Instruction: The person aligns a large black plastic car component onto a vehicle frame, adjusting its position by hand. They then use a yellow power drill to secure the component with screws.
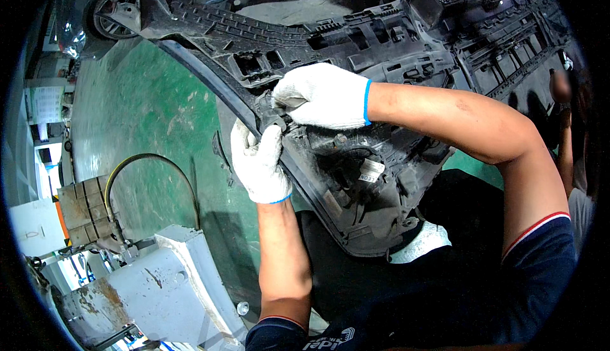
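A large black plastic car bumper cover (305, 40) lies in front of me, its inner side with ribs and cut-outs facing up. My left hand (257, 163), in a white knit glove, pinches the long near-left edge of the cover between thumb and fingers. Just above it, my gloved right hand (327, 97) is closed over the inner side close to that edge. Its curled fingertips hide whatever they hold. A small white label (371, 170) sticks to the cover, below my right hand.
At lower left stands a scuffed grey metal lift post (121, 300) with a curved hose (152, 156) above it. A car wheel (117, 17) is at the far upper left. Another person's arm (563, 141) shows at the right rim. The floor (146, 103) is green.
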`<state>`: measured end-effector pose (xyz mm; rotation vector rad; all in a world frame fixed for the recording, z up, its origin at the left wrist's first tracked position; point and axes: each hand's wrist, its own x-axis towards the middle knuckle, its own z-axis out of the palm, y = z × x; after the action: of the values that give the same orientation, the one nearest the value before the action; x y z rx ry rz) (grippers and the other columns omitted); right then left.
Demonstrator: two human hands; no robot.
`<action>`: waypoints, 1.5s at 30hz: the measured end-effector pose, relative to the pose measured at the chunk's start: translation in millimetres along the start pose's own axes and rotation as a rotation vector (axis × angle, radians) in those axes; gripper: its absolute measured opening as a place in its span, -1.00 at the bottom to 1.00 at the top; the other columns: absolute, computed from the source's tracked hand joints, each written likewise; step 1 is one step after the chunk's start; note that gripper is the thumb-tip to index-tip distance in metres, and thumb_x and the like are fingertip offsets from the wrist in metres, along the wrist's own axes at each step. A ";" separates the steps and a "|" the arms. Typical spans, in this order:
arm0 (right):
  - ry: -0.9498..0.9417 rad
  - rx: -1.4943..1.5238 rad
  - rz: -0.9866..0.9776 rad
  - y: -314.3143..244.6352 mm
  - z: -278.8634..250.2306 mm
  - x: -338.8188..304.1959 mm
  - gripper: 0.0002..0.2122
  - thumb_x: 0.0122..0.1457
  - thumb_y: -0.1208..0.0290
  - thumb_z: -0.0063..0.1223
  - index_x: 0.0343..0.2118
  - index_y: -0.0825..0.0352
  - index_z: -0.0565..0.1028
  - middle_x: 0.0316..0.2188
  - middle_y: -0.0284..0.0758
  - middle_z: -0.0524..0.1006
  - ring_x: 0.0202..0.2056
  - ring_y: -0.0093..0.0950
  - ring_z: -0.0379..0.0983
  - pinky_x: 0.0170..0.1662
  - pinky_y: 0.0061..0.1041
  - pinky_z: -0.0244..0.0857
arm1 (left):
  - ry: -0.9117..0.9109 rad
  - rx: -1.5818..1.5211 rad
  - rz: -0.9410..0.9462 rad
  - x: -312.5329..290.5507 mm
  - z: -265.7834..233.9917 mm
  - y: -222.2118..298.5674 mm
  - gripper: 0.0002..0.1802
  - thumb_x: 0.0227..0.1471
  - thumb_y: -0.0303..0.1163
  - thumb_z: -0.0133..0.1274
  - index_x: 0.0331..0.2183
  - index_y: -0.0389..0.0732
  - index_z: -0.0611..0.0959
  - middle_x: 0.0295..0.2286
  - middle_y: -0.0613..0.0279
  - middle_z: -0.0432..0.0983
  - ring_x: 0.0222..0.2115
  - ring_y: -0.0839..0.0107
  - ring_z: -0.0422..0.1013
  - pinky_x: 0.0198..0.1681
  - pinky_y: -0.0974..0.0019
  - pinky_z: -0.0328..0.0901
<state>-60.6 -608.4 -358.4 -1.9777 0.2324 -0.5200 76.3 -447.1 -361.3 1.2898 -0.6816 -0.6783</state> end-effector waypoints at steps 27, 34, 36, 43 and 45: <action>-0.133 -0.365 0.174 -17.1 -47.2 17.1 -0.60 0.34 0.05 0.03 -0.10 0.34 0.63 -0.22 -0.03 0.62 -0.10 -0.04 0.58 0.02 -0.18 0.43 | 0.048 -0.070 -0.037 1.2 1.5 -9.6 -0.50 0.10 -0.49 0.23 0.09 -0.33 0.56 -0.16 0.22 0.64 -0.21 0.41 0.55 -0.07 0.34 0.43; -0.270 -0.344 -0.065 -24.0 -52.5 16.1 -0.72 0.33 0.21 0.07 -0.19 0.35 0.64 -0.34 -0.06 0.60 -0.23 -0.03 0.57 -0.11 -0.15 0.44 | 0.046 -0.112 -0.057 0.9 5.0 -6.0 -0.50 0.10 -0.46 0.26 0.07 -0.35 0.56 -0.16 0.19 0.64 -0.20 0.40 0.56 -0.06 0.32 0.45; -0.310 -0.429 -0.123 -25.2 -51.9 19.5 -0.74 0.33 0.23 0.08 -0.23 0.34 0.63 -0.37 -0.07 0.60 -0.27 -0.02 0.57 -0.16 -0.14 0.44 | 0.036 -0.126 -0.057 1.6 4.1 -7.6 -0.48 0.10 -0.46 0.25 0.09 -0.35 0.54 -0.15 0.17 0.63 -0.20 0.39 0.56 -0.05 0.30 0.46; -0.447 -0.353 -0.116 -26.6 -64.8 37.4 -0.75 0.33 0.23 0.14 -0.23 0.35 0.62 -0.41 -0.11 0.63 -0.35 -0.10 0.57 -0.21 -0.20 0.42 | 0.033 -0.029 -0.033 4.3 -8.6 -13.8 -0.43 0.08 -0.50 0.23 0.13 -0.35 0.49 -0.11 0.15 0.62 -0.16 0.38 0.55 -0.02 0.31 0.45; -0.470 -0.323 -0.122 -27.8 -69.2 41.8 -0.74 0.32 0.22 0.17 -0.19 0.35 0.64 -0.39 -0.12 0.65 -0.34 -0.14 0.58 -0.21 -0.23 0.42 | 0.023 -0.017 -0.037 4.1 -10.8 -13.6 -0.43 0.08 -0.51 0.22 0.14 -0.35 0.49 -0.11 0.15 0.62 -0.17 0.39 0.55 -0.03 0.32 0.44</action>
<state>-56.8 -667.8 -297.0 -2.3746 -0.1073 -0.0830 86.3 -445.7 -376.0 1.2954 -0.6332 -0.6970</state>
